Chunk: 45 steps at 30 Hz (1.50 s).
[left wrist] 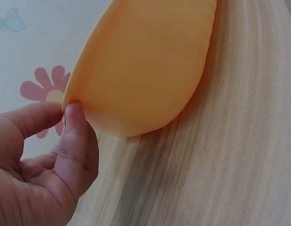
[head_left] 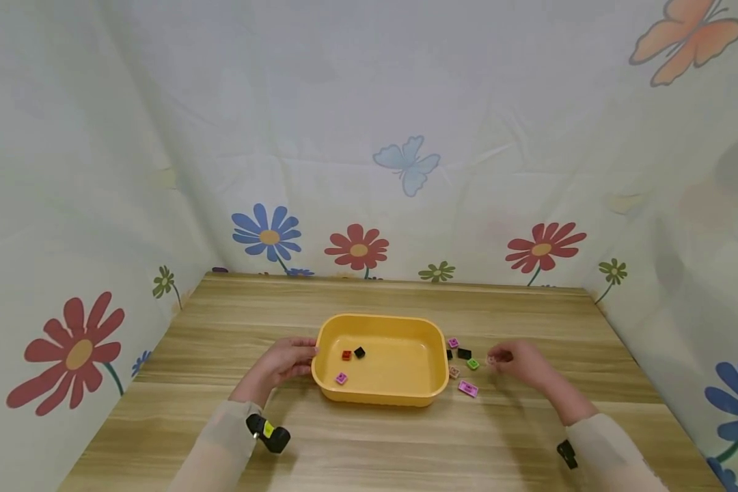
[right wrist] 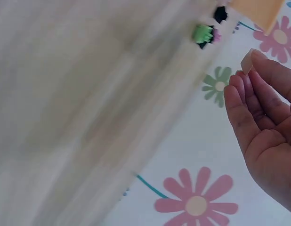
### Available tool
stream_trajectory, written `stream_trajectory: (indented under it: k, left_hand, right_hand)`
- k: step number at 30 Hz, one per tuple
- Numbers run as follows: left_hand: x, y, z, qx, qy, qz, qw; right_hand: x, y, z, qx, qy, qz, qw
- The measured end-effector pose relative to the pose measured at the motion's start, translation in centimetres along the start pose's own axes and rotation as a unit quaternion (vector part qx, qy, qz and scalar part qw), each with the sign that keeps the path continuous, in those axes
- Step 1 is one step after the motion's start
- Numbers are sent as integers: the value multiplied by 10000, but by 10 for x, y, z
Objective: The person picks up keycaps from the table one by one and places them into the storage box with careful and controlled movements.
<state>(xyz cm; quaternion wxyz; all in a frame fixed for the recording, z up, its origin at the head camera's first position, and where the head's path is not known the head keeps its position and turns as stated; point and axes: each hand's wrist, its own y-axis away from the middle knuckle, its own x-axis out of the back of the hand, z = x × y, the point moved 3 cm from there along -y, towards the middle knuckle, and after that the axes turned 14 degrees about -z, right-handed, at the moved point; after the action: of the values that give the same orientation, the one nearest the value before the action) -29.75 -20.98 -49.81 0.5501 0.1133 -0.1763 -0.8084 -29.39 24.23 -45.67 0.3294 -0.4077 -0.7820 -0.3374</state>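
Note:
My left hand [head_left: 290, 360] pinches the left rim of a yellow plastic bin [head_left: 381, 402], as the left wrist view shows with thumb and a finger at the edge. Inside the bin lie a red brick [head_left: 347, 355], a black brick [head_left: 359, 352] and a pink brick [head_left: 342, 378]. To the right of the bin, my right hand [head_left: 519, 362] holds a small pale brick [right wrist: 247, 62] between thumb and fingertip. Close to that hand lies a green brick [head_left: 473, 364] on the table.
Between bin and right hand are a black brick [head_left: 464, 354], a small pink brick [head_left: 453, 343], a beige brick [head_left: 454, 372] and a longer pink brick [head_left: 468, 389]. Another black one is partly hidden by the bin. A flowered curtain [head_left: 369, 171] borders the wooden table [head_left: 369, 444].

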Motion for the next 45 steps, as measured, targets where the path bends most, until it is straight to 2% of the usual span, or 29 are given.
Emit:
stream_trajectory:
  k: [13, 25, 30, 45]
  left_hand:
    - [0, 3, 2, -81, 5, -5, 10000]
    - [0, 0, 1, -17, -21, 57, 10000]
    - [0, 0, 1, 43, -72, 67, 9999]
    - [1, 0, -1, -61, -34, -80, 9999]
  right_hand:
    - [28, -10, -35, 501, 365, -20, 9981]
    - [48, -29, -76, 936, 274, -345, 9946]
    - [51, -38, -97, 861, 346, -495, 9945]
    - [46, -69, -153, 1326, 605, -951, 9847]
